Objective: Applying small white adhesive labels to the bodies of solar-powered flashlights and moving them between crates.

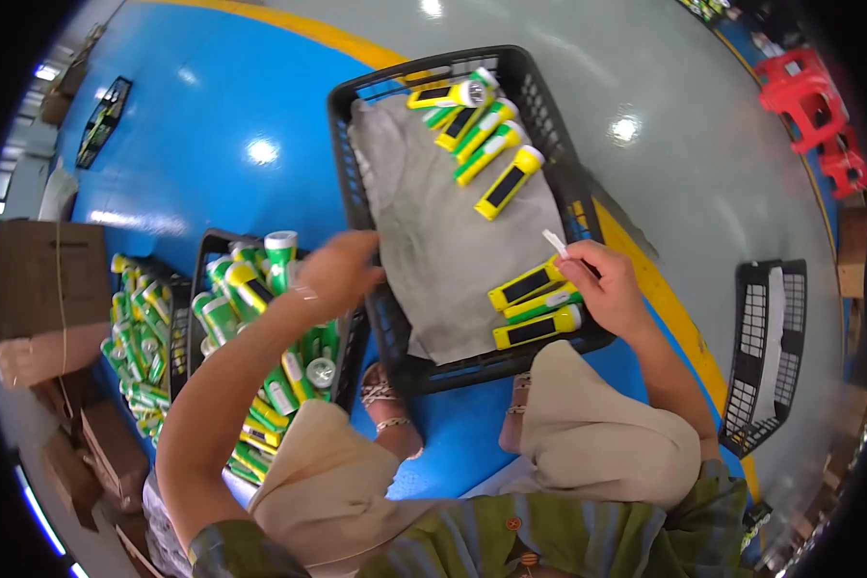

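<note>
My right hand (602, 287) pinches a small white strip-like piece (554, 241) between thumb and fingers; its exact kind is too small to make out. Just beside that hand, several yellow and green flashlights (538, 328) with dark panels lie at the near right corner of a black plastic crate (387, 337). A grey sheet (443, 250) lines the crate. More flashlights (508, 183) lie side by side at its far right. My left hand (342, 275), smeared by motion, is over the crate's left edge; its fingers do not show clearly.
A second black crate (202, 265) heaped with green and yellow flashlights (281, 255) stands left, beside another flashlight pile (144, 337). Cardboard boxes (48, 279) are at far left. A black crate (790, 328) stands right; red stools (804, 101) are far right.
</note>
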{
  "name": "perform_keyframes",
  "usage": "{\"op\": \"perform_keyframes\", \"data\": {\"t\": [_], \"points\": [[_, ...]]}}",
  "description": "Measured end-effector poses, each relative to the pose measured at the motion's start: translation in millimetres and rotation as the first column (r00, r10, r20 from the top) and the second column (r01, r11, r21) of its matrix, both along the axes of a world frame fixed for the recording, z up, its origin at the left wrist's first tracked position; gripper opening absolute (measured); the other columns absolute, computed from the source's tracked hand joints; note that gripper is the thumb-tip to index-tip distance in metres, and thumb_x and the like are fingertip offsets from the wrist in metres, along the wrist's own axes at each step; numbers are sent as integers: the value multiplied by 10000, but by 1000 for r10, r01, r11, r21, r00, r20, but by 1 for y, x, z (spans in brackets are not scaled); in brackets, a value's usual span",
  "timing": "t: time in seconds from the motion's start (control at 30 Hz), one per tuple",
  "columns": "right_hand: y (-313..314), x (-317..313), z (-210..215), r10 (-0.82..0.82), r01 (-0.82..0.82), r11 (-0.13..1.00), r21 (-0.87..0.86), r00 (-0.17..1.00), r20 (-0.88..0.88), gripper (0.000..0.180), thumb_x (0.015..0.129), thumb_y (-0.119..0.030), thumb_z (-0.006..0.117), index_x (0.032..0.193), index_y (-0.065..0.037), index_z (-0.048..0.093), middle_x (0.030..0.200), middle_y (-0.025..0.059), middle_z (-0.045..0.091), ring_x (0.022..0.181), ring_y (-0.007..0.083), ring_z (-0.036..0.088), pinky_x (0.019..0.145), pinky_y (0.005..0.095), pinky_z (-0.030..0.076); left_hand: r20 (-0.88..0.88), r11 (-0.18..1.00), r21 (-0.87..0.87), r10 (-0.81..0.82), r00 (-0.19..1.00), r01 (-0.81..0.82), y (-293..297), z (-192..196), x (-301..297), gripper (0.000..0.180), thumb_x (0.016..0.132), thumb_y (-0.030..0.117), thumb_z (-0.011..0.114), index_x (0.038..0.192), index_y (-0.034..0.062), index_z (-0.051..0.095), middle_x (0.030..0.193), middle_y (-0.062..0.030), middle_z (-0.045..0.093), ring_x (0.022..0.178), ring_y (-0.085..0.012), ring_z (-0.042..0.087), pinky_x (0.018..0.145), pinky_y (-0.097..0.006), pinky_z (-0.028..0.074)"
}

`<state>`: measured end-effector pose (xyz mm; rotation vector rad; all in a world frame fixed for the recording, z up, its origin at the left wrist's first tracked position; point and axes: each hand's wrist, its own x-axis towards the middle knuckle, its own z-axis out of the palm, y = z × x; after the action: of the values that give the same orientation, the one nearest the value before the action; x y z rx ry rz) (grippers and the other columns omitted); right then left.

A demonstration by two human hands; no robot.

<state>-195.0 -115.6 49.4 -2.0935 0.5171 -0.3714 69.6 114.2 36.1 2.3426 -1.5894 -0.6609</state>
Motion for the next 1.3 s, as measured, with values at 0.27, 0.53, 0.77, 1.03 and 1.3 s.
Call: {"op": "perform_keyframes", "data": {"t": [0.27,0.53,0.77,1.03,1.3], "points": [[-18,-30,-18,-96,103,990,95,992,-79,98,841,-68,612,889,10,577,747,46,597,631,80,485,565,219,395,-389,999,-41,-45,920,32,-145,-196,-158,509,754,268,670,1191,56,517,1117,-193,545,1038,-346,511,906,-401,414],[-18,-34,-45,61,-38,987,159,988,-139,73,843,-65,592,899,-20,606,816,95,613,683,189,573,618,270,449,-953,881,278,302,2,-382,-126,-137,-124,525,802,189,613,1258,13,424,1032,-127,571,856,-220,599,765,-332,499],[-13,-29,-36,129,-129,988,87,992,10,92,828,-131,600,870,-49,595,744,111,583,677,286,560,587,362,439,-947,944,-11,97,308,-331,-111,-66,-138,539,774,-16,570,1259,-22,336,1055,-104,536,919,-169,571,787,-293,483],[-5,-27,-32,171,-172,984,56,985,18,71,822,-95,611,879,-55,625,773,102,593,698,256,576,608,343,448,-760,917,-233,36,649,-323,-106,-39,-151,716,694,34,648,1310,-1,286,1086,-91,485,995,-175,492,867,-302,410],[-2,-24,-33,162,-162,986,46,987,-7,73,816,-97,618,879,-60,627,772,103,589,708,259,580,618,343,457,-787,907,-273,-20,617,-319,-101,-42,-151,736,718,56,640,1335,-4,243,1147,-113,463,1050,-194,467,903,-314,384]]}}
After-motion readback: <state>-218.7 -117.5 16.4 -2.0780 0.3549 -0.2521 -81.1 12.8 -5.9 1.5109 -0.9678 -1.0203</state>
